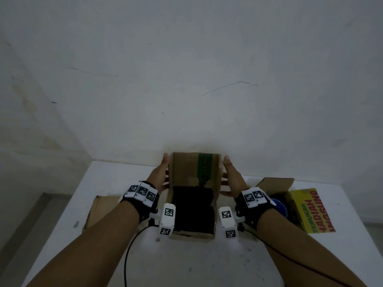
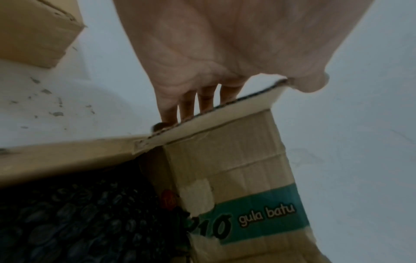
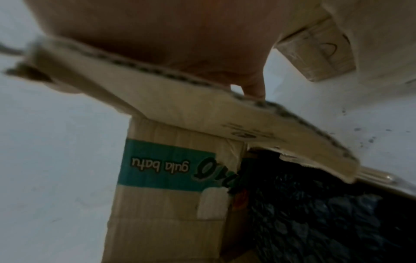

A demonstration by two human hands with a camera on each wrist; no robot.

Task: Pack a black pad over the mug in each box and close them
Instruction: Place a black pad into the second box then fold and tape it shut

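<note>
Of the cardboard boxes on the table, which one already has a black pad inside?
The middle box between both hands, with the green "gula batu" stripe: black pad fills it. The right box still shows a blue mug uncovered.

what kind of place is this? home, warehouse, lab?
Hard to say; likely a bare room used as a makeshift packing spot, not a warehouse. A plain white table stands against a scuffed white wall, holding only reused cardboard boxes: the middle box printed "gula batu", another box beside it.
</note>
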